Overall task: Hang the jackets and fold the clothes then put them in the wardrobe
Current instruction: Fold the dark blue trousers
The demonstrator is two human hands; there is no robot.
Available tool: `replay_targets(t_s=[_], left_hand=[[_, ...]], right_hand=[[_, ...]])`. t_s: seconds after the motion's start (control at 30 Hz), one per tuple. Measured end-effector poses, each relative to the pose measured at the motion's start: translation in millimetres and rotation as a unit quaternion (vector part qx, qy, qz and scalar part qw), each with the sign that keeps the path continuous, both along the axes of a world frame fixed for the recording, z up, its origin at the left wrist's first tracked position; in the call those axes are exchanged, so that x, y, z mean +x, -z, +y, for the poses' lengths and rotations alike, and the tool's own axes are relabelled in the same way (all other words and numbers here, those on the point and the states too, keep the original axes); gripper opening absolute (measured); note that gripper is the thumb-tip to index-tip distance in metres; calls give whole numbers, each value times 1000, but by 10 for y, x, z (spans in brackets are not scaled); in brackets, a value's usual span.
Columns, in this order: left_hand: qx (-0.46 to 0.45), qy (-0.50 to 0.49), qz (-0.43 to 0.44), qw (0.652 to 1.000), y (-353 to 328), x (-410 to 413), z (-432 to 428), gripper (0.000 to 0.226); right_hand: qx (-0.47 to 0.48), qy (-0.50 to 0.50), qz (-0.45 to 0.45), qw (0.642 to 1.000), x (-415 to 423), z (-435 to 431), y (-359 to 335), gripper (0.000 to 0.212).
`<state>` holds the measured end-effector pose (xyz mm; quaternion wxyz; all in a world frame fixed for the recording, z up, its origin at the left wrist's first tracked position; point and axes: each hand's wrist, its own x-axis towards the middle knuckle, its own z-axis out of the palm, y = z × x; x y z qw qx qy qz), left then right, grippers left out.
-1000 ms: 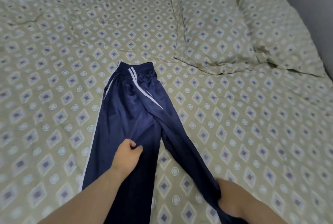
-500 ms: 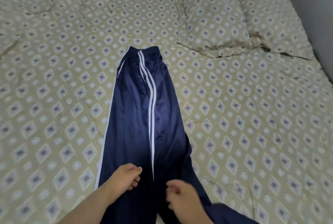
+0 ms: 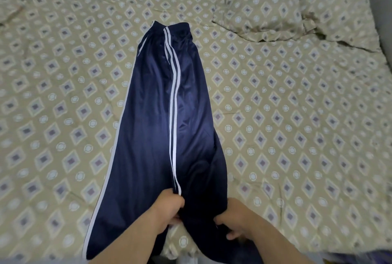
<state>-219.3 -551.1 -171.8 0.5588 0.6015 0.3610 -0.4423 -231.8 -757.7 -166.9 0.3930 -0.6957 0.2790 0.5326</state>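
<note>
Head view: 1 pair of navy track pants [image 3: 157,119] lies lengthwise on the bed [image 3: 297,136], its waistband [image 3: 171,27] at the far end and the legs running toward the person. 2 white stripes [image 3: 174,98] run down the middle of the top layer, and another white stripe edges the left side. 2 pillows lie at the far right of the bed, the nearer pillow [image 3: 258,2] and the farther pillow [image 3: 339,9], both in the same diamond-print fabric as the bed cover. 2 bare hands are at the near end of the pants. The left hand [image 3: 167,206] has its grip curled round the fabric just where the paired stripes end. The right hand [image 3: 235,219] has its grip pinching the dark cloth at the right edge of the pants, fingers bent. A patch of bed cover shows between the 2 forearms.

Compared with 1 second ago, the legs no longer form a V: the right leg, then spread out toward the right, now lies over the left one, so the pants make 1 long strip. The right hand has come in from the lower right, near the left hand. The left hand has shifted from the plain left leg to the striped edge.
</note>
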Motion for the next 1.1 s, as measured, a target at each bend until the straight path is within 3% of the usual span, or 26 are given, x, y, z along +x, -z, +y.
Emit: replay_targets(t_s=[0.1, 0.23, 0.4, 0.53, 0.63, 0.77, 0.83, 0.97, 1.1], left_hand=[[13, -80, -9, 997, -69, -19, 179, 38], [-11, -213, 4, 977, -57, -151, 592, 30], [40, -57, 31, 997, -55, -548, 900, 39], [41, -111, -10, 993, -132, -705, 1217, 42], [33, -71, -55, 995, -266, -801, 1616, 39], [96, -83, -121, 984, -325, -926, 2150, 35], [127, -72, -138, 980, -271, -1036, 2314, 32], [104, 36, -121, 987, -15, -1330, 2389, 37], [110, 68, -153, 980, 134, -1463, 2209, 40]], right_hand=[[48, 52, -11, 997, -73, 151, -63, 20], [104, 102, 7, 989, -283, 449, -92, 29], [128, 139, -10, 982, -616, 860, -45, 42], [113, 173, -25, 978, -852, 1191, -21, 37], [117, 194, -49, 973, -1020, 1476, -29, 29], [132, 245, -39, 960, -1173, 1921, 15, 20], [92, 245, -80, 962, -1233, 2105, 75, 16], [-109, 204, -163, 959, -1325, 2276, 238, 11], [-166, 240, -170, 941, -1366, 2260, 226, 13]])
